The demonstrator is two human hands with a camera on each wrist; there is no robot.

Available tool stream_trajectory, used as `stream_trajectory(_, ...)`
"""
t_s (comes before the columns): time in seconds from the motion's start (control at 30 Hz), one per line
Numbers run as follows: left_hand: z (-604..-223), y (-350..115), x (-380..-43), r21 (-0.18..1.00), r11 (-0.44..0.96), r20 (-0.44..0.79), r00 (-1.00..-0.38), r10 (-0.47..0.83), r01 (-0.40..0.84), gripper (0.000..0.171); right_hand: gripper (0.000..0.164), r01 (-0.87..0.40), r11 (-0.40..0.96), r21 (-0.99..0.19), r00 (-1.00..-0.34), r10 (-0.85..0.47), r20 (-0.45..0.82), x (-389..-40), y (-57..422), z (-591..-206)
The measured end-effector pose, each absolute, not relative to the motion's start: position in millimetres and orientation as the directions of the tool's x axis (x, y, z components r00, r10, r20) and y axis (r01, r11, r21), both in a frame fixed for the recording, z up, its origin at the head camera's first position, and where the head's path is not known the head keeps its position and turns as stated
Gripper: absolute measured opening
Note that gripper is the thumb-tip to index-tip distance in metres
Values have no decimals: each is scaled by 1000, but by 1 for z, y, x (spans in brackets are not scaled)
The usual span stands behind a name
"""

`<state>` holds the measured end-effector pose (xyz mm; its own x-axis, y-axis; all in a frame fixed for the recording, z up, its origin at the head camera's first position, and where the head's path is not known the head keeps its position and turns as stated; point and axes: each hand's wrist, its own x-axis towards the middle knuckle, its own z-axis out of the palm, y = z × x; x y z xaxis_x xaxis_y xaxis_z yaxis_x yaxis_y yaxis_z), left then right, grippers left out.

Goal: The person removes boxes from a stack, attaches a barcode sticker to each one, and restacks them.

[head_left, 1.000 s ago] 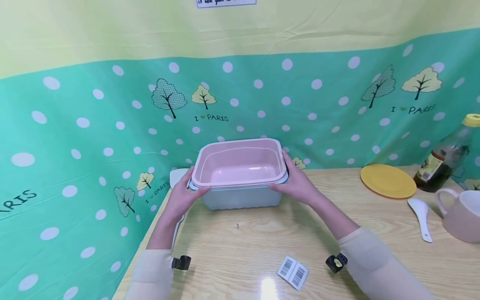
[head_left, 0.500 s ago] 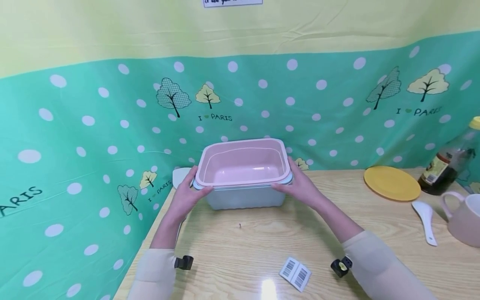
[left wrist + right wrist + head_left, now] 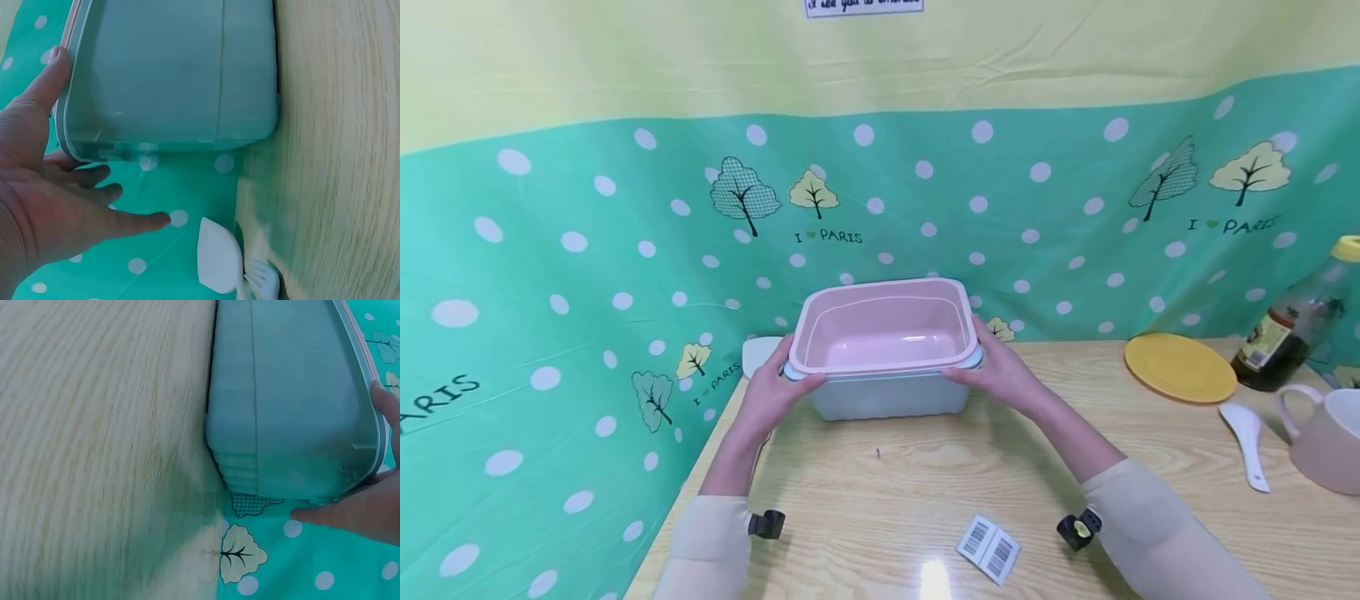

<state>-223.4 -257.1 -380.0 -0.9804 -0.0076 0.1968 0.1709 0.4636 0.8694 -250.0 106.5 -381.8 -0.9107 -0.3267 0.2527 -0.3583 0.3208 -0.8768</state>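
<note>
A pink plastic basin (image 3: 887,329) sits nested inside a light blue basin (image 3: 887,395), which rests on the wooden table near the back cloth. My left hand (image 3: 771,392) grips the left end of the rim, with its thumb on the front edge. In the left wrist view, some fingers of that hand reach behind the corner and one sticks out. My right hand (image 3: 997,373) holds the right end of the rim, its thumb along the front edge. Part of the right hand lies outside the right wrist view. The inside of the pink basin shows nothing in it.
A white spatula (image 3: 219,256) and a pale fork (image 3: 264,280) lie left of the basins. To the right are a yellow plate (image 3: 1180,367), a sauce bottle (image 3: 1273,342), a white spoon (image 3: 1246,442) and a pink mug (image 3: 1330,442). A barcode label (image 3: 988,548) lies in front.
The head view has shifted slightly. Both hands keep their hold on the rim, and the basins stay in the same place on the table.
</note>
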Motion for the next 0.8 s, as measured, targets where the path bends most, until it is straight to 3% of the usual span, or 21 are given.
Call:
stream_trajectory(0.27,-382,-257,-225,896,426,155,-987,-39,124,93,106,-340,223,-914,-900,-360,246,-250,108,-382)
stream_trajectory(0.63,-371,-255,-224,908,381,204,-978,-36,175,91,114,-325,306,-895,-918,-331,220,-251,107,-373)
stream_trajectory(0.8,-365,-253,-222,920,334,230,-972,-40,204,91,110,-330,281,-901,-921,-303,243,-250,106,-368)
